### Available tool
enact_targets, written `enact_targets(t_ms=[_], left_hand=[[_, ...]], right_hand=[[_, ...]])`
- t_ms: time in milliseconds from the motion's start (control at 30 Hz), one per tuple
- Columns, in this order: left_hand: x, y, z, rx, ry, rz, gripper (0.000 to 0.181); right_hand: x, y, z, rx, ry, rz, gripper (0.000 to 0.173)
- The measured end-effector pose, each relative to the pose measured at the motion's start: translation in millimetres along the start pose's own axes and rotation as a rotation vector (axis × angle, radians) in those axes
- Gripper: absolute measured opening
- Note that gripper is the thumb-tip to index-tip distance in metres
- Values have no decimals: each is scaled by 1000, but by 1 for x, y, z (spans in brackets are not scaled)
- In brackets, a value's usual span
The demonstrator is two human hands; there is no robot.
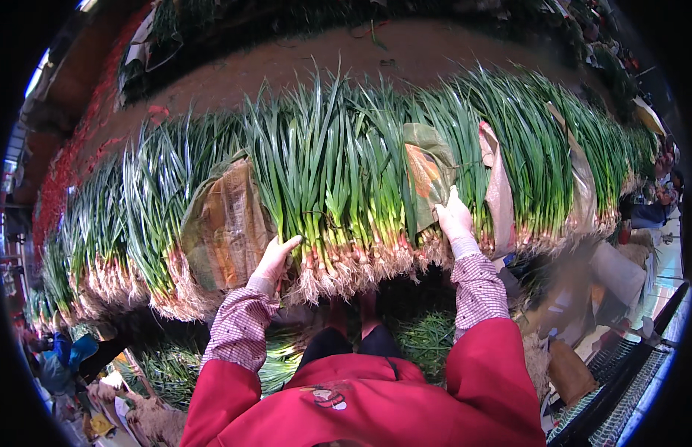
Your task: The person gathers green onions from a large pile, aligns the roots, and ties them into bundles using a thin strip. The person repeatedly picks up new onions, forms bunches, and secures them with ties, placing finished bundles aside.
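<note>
A wide bunch of green garlic plants (329, 184) lies in front of me, green leaves pointing away and pale roots hanging towards me. A thin tie crosses its stems. My left hand (275, 258) is around the bunch's left edge near the roots, thumb over the stalks, its other fingers mostly hidden. Beside that hand lies a worn woven-plastic sack piece (228, 223). My right hand (454, 218) grips the near edge of another printed sack piece (427, 173), at the right side of the bunch.
More green garlic (150, 207) continues in a row leftwards, and another stretch (525, 162) rightwards, with a pale sack strip (497, 190) between bunches. Beyond is a brown surface (379, 47). Loose green leaves (430, 341) lie by my feet. Another person (656, 209) is at far right.
</note>
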State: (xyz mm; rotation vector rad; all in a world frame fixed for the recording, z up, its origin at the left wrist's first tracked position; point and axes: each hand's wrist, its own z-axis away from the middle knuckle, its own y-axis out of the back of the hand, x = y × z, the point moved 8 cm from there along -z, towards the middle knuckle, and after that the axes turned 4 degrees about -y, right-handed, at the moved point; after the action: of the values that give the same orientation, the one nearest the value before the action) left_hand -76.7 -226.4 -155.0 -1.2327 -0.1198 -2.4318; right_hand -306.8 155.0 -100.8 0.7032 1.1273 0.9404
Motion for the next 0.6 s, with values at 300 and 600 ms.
enact_targets(t_ms=[300, 600], left_hand=[[13, -77, 5, -121, 22, 364, 38], [-79, -110, -21, 78, 75, -90, 17]], right_hand=[[-52, 96, -34, -54, 237, -725, 27], [74, 129, -130, 188, 74, -162, 42]])
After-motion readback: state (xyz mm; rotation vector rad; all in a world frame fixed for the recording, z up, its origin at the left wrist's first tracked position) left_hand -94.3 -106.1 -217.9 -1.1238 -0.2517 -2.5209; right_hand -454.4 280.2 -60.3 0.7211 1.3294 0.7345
